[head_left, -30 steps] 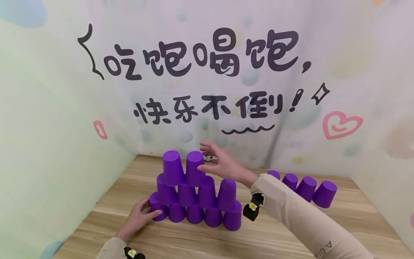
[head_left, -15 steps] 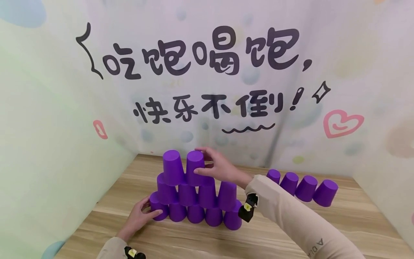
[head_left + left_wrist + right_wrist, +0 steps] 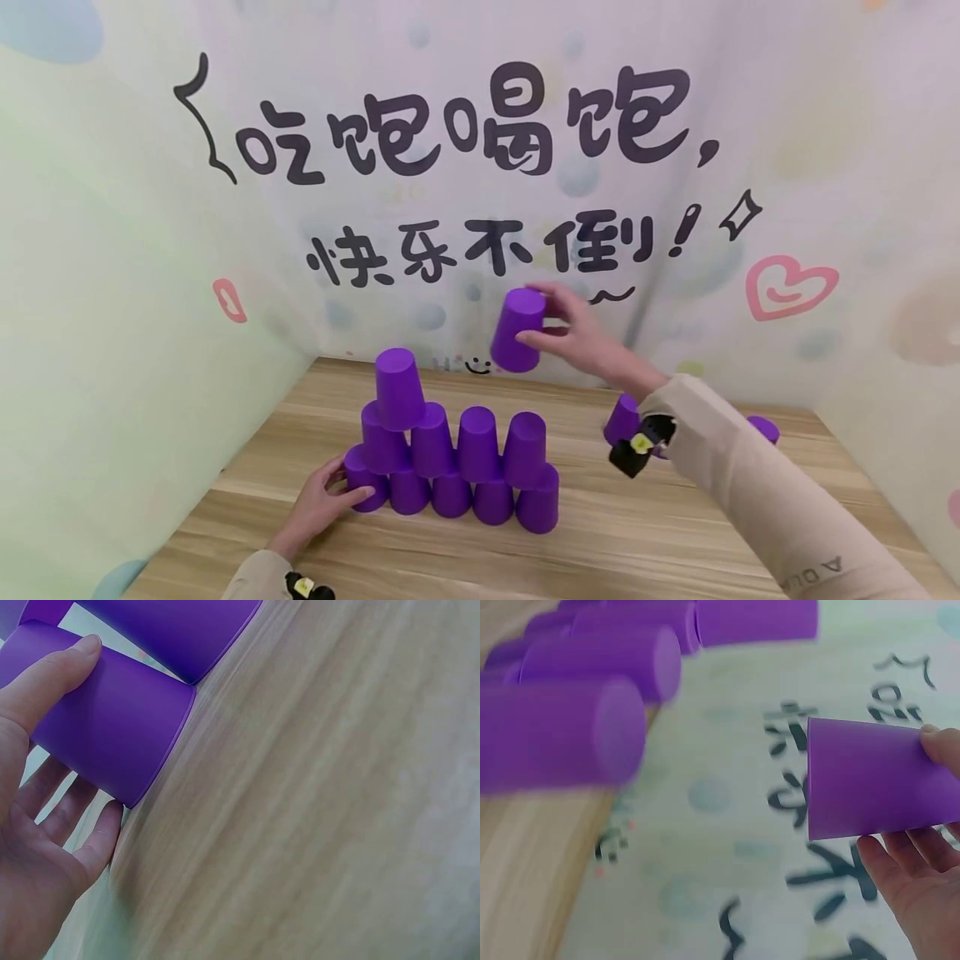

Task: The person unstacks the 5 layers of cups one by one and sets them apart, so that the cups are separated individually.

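Grips purple cup [image 3: 874,780] with right hand [image 3: 922,892], before black-lettered wall [image 3: 712,862]; apart from several blurred cups [image 3: 592,664] at left

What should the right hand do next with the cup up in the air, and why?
Probably carry the held cup right and set it down near the separate cups on the table. The right hand has just lifted it off the stack, and it hangs in the air, clear of the others, so it seems free to move.

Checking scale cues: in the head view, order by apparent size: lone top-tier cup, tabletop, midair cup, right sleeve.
1. Tabletop
2. Right sleeve
3. Midair cup and lone top-tier cup: look about alike, so not ranked.
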### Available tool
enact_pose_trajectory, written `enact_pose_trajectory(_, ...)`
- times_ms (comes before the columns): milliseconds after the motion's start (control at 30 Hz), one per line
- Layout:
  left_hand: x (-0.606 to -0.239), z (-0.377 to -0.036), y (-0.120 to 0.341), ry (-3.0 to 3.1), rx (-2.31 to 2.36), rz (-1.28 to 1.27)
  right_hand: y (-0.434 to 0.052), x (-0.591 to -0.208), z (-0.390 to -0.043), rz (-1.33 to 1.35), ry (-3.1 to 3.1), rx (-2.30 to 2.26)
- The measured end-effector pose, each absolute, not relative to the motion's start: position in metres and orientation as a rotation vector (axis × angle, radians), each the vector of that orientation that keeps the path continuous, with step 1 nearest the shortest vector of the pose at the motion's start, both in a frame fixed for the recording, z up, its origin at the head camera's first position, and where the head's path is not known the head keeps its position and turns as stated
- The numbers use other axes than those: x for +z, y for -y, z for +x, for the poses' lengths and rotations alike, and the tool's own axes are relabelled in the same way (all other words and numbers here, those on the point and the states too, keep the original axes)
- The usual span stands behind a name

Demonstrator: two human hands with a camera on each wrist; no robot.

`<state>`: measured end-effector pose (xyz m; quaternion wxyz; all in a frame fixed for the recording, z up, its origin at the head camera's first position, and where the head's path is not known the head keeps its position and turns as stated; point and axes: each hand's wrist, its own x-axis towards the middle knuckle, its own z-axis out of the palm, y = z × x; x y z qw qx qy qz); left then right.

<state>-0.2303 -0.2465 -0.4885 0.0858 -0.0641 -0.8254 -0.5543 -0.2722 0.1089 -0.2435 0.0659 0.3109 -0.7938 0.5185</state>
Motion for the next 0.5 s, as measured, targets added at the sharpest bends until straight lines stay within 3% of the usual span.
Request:
enact_pose_trajectory(267,-0.487,-0.230,0.246,2.473,-1.673,-0.174,-0.181,-0.238,-0.269,0.747,2.429,1.347)
enact_pose_trajectory(500,-0.485,-0.230,0.245,2.472,-1.719,-0.148,-0.252,-0.260,-0.252,0.506,2.520,1.086)
